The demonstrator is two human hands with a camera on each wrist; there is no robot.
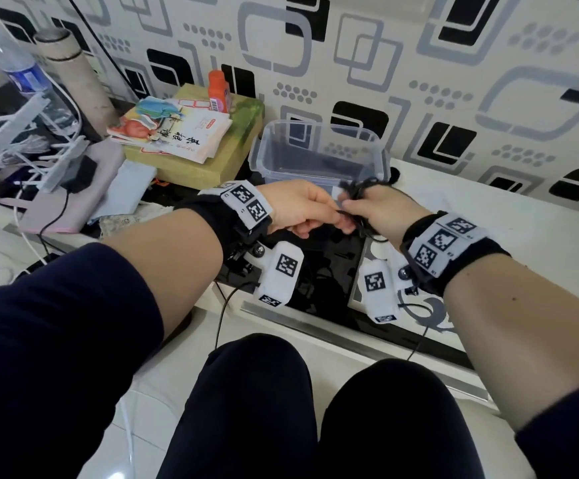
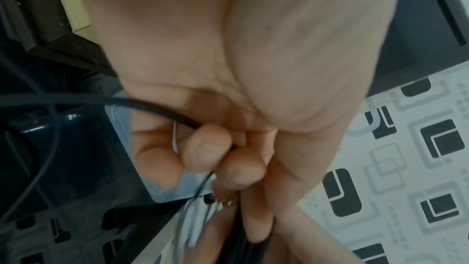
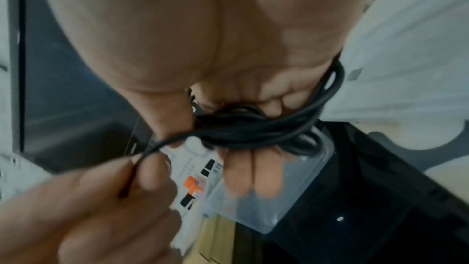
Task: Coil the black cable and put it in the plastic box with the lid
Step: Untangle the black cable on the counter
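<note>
The black cable (image 3: pixel 253 129) is wound in several loops round the fingers of my right hand (image 3: pixel 251 168), and the thumb holds the coil against them. A loose strand leads from the coil to my left hand (image 3: pixel 137 166), which pinches it between thumb and fingers. In the left wrist view the cable (image 2: pixel 157 107) runs out of my left hand's (image 2: pixel 218 160) curled fingers toward the left. In the head view my left hand (image 1: pixel 302 209) and right hand (image 1: pixel 378 205) meet just in front of the clear plastic box (image 1: pixel 381 160), which stands open against the wall. The cable bundle (image 1: pixel 360 188) sticks up from the right hand.
Left of the box, books (image 1: pixel 177 133) and an orange bottle (image 1: pixel 219 88) lie on a green case. Further left stand a water bottle (image 1: pixel 22 70), a flask (image 1: pixel 73 74) and a white device with antennas (image 1: pixel 39 140). A glossy black surface (image 1: pixel 315 271) lies under my hands, a white top (image 1: pixel 488 219) to the right.
</note>
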